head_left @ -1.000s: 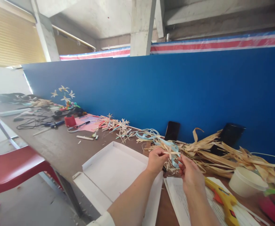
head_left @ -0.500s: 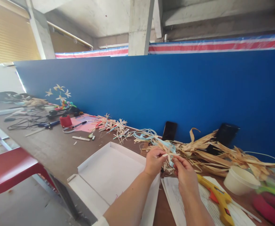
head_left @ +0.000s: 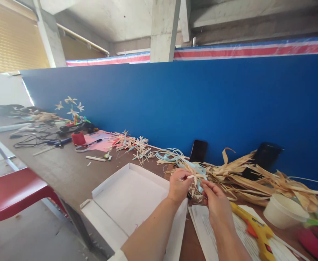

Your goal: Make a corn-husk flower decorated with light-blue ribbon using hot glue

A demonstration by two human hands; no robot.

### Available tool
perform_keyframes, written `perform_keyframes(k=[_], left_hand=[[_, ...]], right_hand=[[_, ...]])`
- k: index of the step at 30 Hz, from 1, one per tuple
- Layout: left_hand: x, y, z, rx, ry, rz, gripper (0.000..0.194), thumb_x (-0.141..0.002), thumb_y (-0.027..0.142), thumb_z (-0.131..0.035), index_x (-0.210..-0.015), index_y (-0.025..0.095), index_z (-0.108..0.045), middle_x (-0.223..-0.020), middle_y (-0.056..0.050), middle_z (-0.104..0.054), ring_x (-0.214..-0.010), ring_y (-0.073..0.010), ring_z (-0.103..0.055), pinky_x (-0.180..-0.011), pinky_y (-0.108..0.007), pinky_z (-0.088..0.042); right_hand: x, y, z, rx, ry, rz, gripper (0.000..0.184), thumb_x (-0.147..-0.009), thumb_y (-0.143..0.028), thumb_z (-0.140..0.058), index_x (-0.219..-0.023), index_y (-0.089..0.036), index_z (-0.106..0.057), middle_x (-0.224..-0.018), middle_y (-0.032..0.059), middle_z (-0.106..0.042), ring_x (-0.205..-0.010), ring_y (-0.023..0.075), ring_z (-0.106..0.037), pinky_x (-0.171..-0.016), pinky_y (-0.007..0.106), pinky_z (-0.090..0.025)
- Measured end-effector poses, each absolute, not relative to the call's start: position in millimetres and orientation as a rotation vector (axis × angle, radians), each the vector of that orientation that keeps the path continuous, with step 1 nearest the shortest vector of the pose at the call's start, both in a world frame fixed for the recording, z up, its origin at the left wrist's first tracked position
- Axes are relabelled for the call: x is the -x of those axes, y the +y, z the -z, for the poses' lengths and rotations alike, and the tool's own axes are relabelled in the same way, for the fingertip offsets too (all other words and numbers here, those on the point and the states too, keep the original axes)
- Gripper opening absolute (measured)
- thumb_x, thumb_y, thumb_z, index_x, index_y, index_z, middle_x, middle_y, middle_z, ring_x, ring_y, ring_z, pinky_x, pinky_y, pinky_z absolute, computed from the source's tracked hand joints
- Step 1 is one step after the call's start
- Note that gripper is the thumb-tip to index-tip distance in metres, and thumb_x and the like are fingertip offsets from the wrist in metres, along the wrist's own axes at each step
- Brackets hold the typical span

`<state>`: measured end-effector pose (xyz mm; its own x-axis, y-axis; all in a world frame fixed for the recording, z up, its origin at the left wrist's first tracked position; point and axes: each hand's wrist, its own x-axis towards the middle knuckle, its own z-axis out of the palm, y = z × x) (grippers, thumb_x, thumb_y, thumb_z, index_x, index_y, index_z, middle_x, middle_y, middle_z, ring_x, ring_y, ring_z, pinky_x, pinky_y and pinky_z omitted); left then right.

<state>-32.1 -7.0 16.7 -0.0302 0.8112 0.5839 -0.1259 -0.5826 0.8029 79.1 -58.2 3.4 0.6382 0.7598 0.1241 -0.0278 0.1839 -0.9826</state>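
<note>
Between my two hands is a pale straw-coloured flower (head_left: 195, 176) with narrow pointed petals. My left hand (head_left: 179, 184) pinches it from the left, thumb and fingers closed at a petal. On the other side, my right hand (head_left: 214, 195) has its fingertips closed at the flower's lower right, by a light blue ribbon (head_left: 199, 185); exactly what they grip there is hard to make out. Both hands are held above the right edge of an open white box (head_left: 137, 195). Dry husk strips (head_left: 229, 170) lie just behind them.
A yellow glue gun (head_left: 256, 228) rests on printed papers (head_left: 202, 221) at right, beside a white tub (head_left: 285, 210). Two dark phones, one of them upright (head_left: 198, 151), lean on the blue partition (head_left: 229, 101). Finished husk flowers (head_left: 141, 145) lie behind the box. A red chair (head_left: 14, 192) stands left.
The view has shifted slightly, moving the scene a little to the right. Both hands keep hold at the flower, whose petals have turned a little.
</note>
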Motion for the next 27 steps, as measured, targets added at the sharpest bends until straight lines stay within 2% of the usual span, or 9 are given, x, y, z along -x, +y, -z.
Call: perform_keyframes(k=[7,13,16,22,27], left_hand=[[29.9,-0.2,-10.6,-1.402,0.774,-1.633,0.003,-0.066,0.019,-0.068,-0.066,0.016,-0.068,-0.077,-0.002,-0.064,-0.075,-0.0137,-0.059,-0.071,-0.024,-0.046],[31.1,-0.8,-12.0,-1.405,0.768,-1.494,0.011,-0.065,0.025,-0.071,-0.069,0.015,-0.069,-0.076,-0.003,-0.063,-0.079,-0.015,-0.058,-0.076,-0.026,-0.045],[31.7,-6.4,-18.1,-1.381,0.736,-1.391,0.014,-0.063,0.028,-0.072,-0.069,0.015,-0.07,-0.074,-0.003,-0.064,-0.077,-0.0153,-0.057,-0.076,-0.026,-0.044],[30.3,-11.0,-20.4,-1.362,0.703,-1.319,0.019,-0.061,0.033,-0.073,-0.066,0.014,-0.069,-0.068,-0.002,-0.061,-0.07,-0.0139,-0.055,-0.07,-0.025,-0.042],[29.9,-6.7,-14.6,-1.379,0.71,-1.274,0.025,-0.059,0.033,-0.074,-0.077,0.015,-0.072,-0.078,-0.004,-0.062,-0.074,-0.0148,-0.055,-0.071,-0.026,-0.043]], right_hand=[[-73.4,-60.0,-7.7,1.355,-0.709,-0.717,0.035,-0.06,-0.037,-0.069,-0.09,-0.02,-0.07,-0.06,-0.0012,-0.06,-0.054,0.013,-0.05,-0.043,0.021,-0.033],[-72.7,-63.8,-13.3,1.438,-0.929,-0.476,0.036,-0.066,-0.042,-0.065,-0.095,-0.022,-0.07,-0.084,0.0038,-0.069,-0.074,0.0196,-0.06,-0.062,0.028,-0.044],[-69.9,-67.8,-20.4,1.493,-1.051,-0.431,0.04,-0.067,-0.046,-0.064,-0.096,-0.02,-0.069,-0.091,0.0059,-0.07,-0.074,0.0208,-0.061,-0.066,0.03,-0.044],[-66.2,-72.3,-30.1,1.603,-1.1,-0.331,0.042,-0.068,-0.052,-0.058,-0.085,-0.016,-0.071,-0.07,0.0072,-0.068,-0.061,0.0217,-0.057,-0.061,0.031,-0.042],[-72.6,-66.8,-17.3,1.587,-1.066,-0.351,0.038,-0.068,-0.05,-0.06,-0.083,-0.017,-0.07,-0.07,0.0057,-0.068,-0.064,0.0212,-0.057,-0.063,0.031,-0.041]])
